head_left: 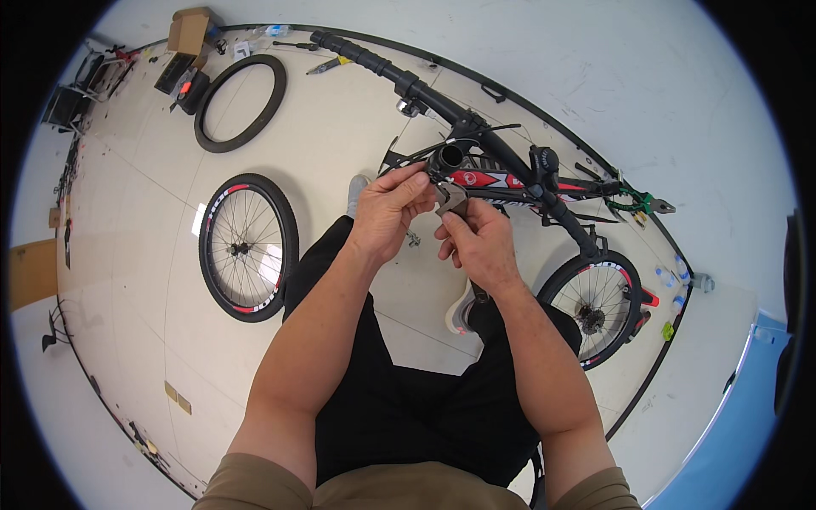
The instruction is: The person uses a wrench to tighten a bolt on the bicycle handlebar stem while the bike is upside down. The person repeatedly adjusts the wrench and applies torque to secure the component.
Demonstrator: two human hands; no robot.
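Head view: small grey bracket [451, 199] pinched between left hand [391, 208] and right hand [478, 242], just below head tube [450, 157]. Front wheel [247, 247] already removed, lying well left; bracket judged not yet fitted.

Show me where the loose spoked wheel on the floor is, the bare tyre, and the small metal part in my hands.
Loose spoked wheel [247, 248], head view, on its hub.
Bare tyre [274, 100], head view, on its right-hand rubber band.
Small metal part [450, 200], head view, on the grey piece between the left hand [393, 208] and right hand [478, 242].
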